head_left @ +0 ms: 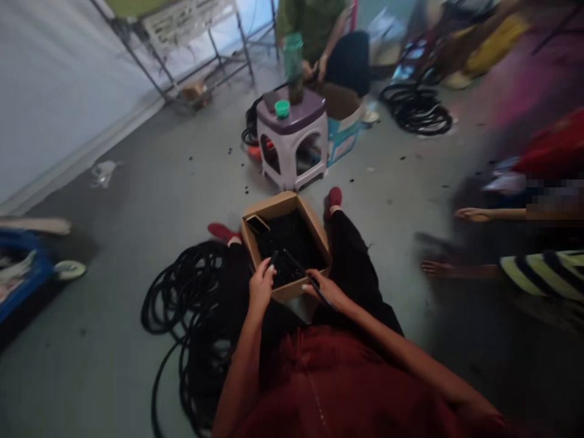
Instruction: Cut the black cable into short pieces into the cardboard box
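An open cardboard box (288,291) sits on the floor between my legs, filled with small black pieces (292,234) too blurred to make out. My right hand (327,289) is closed around a long thin black thing (295,262), perhaps a strip or a tool, that slants over the box. Over the box's near left corner, my left hand (261,283) pinches something small and dark at its fingertips. A flat dark rectangle with a pale edge, like a phone (258,224), rests in the box's far left corner.
Coils of black tubing (182,292) lie by my left leg. Ahead stands a plastic stool (292,125) with a green-lidded bottle (293,61). A blue crate (27,274) is at left. Other people sit ahead and at right, near another black coil (417,112).
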A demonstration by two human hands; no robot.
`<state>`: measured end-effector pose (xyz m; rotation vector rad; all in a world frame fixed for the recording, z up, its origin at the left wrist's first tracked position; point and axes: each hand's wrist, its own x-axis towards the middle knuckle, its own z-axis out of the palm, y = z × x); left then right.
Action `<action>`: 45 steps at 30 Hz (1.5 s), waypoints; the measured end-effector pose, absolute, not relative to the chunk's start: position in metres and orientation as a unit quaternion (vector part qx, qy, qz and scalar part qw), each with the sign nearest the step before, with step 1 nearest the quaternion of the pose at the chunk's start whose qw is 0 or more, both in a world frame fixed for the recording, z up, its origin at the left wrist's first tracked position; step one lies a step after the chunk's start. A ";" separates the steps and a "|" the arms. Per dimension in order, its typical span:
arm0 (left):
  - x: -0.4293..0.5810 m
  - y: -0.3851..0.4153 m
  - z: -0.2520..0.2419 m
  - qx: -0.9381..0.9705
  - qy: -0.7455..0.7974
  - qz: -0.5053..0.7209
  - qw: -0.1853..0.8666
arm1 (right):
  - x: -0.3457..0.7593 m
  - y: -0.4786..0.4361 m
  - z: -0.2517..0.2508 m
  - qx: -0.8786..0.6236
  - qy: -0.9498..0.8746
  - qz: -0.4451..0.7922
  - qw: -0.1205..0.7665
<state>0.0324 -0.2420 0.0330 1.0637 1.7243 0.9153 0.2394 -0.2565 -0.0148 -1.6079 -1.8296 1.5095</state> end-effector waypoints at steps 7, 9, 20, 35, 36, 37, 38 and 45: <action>0.031 -0.245 0.021 0.413 0.664 0.397 0.481 | 0.238 -0.256 -0.013 -0.531 -0.654 0.513 0.164; 0.031 -0.245 0.021 0.414 0.662 0.390 0.487 | 0.238 -0.257 -0.009 -0.528 -0.662 0.508 0.156; 0.034 -0.245 0.022 0.418 0.632 0.356 0.546 | 0.238 -0.252 -0.004 -0.508 -0.688 0.496 0.152; 0.033 -0.245 0.026 0.397 0.617 0.330 0.594 | 0.238 -0.250 -0.005 -0.509 -0.696 0.485 0.143; 0.034 -0.245 0.026 0.398 0.617 0.326 0.595 | 0.238 -0.250 -0.006 -0.509 -0.696 0.486 0.143; 0.034 -0.245 0.025 0.399 0.617 0.324 0.596 | 0.238 -0.249 -0.006 -0.507 -0.698 0.486 0.142; 0.034 -0.245 0.025 0.401 0.615 0.321 0.597 | 0.238 -0.249 -0.007 -0.505 -0.700 0.486 0.141; 0.034 -0.246 0.027 0.410 0.615 0.314 0.596 | 0.238 -0.245 -0.008 -0.501 -0.708 0.479 0.133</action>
